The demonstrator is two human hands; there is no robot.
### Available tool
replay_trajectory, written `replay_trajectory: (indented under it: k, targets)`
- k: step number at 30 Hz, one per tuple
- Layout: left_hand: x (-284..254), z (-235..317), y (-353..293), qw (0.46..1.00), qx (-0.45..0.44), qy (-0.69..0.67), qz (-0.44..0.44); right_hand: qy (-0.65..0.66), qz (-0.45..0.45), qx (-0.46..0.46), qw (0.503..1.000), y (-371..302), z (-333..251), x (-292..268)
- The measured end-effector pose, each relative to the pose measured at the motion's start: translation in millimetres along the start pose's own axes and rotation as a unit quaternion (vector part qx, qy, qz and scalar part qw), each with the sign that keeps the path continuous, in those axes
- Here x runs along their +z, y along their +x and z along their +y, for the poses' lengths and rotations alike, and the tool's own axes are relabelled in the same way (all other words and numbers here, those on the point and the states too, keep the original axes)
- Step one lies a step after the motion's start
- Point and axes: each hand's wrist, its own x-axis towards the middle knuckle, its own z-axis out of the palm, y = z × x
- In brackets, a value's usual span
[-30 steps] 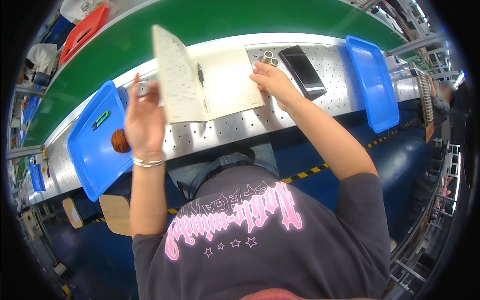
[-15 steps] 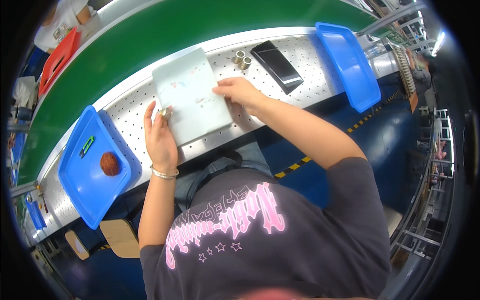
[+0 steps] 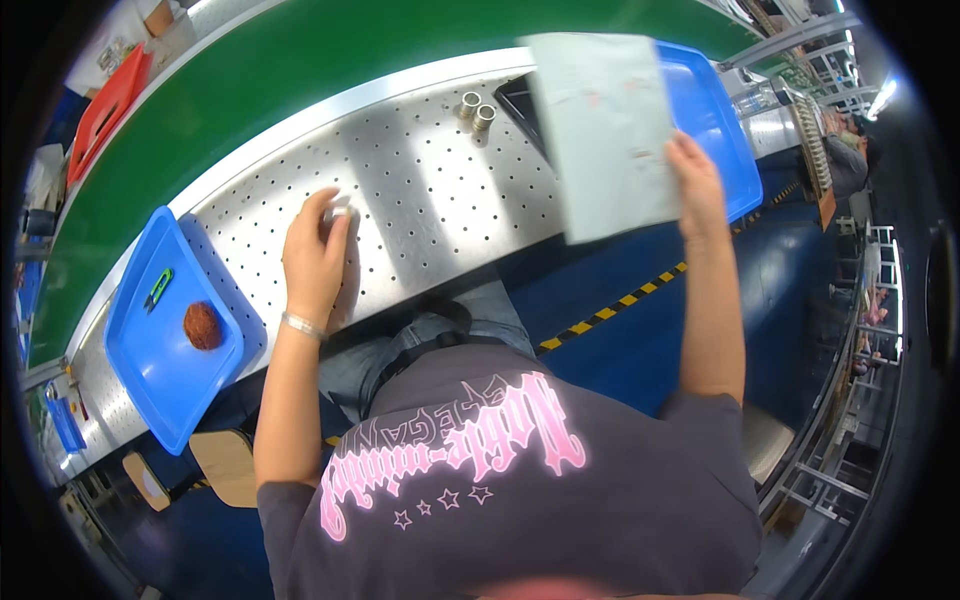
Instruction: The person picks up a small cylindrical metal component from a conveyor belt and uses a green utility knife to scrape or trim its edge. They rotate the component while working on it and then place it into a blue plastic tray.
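Note:
My right hand [image 3: 694, 172] grips a closed pale green booklet [image 3: 605, 125] by its right edge and holds it up over the right end of the perforated steel bench [image 3: 440, 215]. My left hand [image 3: 316, 255] rests on the bench with its fingers curled over a small silvery object [image 3: 337, 209]; little of it shows. Two short metal cylinders [image 3: 476, 108] stand at the bench's far side. A dark flat device [image 3: 520, 100] lies beside them, mostly hidden behind the booklet.
A blue tray [image 3: 160, 335] at the left holds a brown round lump [image 3: 202, 325] and a small green tool [image 3: 158, 286]. Another blue tray [image 3: 715, 125] lies at the right. A green conveyor belt [image 3: 300, 60] runs behind the bench; a red bin [image 3: 105, 105] sits far left.
The booklet was closed flat on the bench; my right hand has lifted it up and to the right. My left hand let go of it and moved onto the small silvery object.

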Motion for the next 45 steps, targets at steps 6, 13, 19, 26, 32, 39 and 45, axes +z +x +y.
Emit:
replay_trajectory:
  k: [6, 13, 19, 26, 32, 39, 45]
  targets:
    - [34.3, 3.9, 66.2, 0.978, 0.139, 0.158, -0.010, -0.170, 0.058, 0.024, 0.983, 79.3, 15.4, -114.9]
    - [38.9, 13.1, 70.7, 0.979, 0.143, 0.146, 0.005, -0.553, 0.109, -0.355, 0.745, 94.1, 25.9, -52.6]
    - [-7.3, 25.4, 16.5, 0.969, 0.121, 0.210, 0.056, -0.407, -0.160, -0.397, 0.807, 44.3, 42.9, 109.6]
    - [-89.0, -28.0, -65.0, 0.888, -0.070, 0.445, 0.089, -0.468, -0.131, -0.473, 0.735, 52.7, 63.2, 150.4]
    - [-77.3, -21.0, -63.6, 0.919, -0.096, 0.377, 0.069, -0.364, -0.129, -0.409, 0.827, 38.6, 48.5, 159.1]
    - [-40.4, 22.4, -37.2, 0.967, 0.014, 0.251, 0.045, -0.072, -0.235, -0.090, 0.965, 10.6, 40.6, 160.5]
    - [-5.5, 63.0, -23.1, 0.992, -0.014, -0.121, -0.020, 0.053, -0.404, 0.043, 0.912, -28.5, 34.7, 192.9]
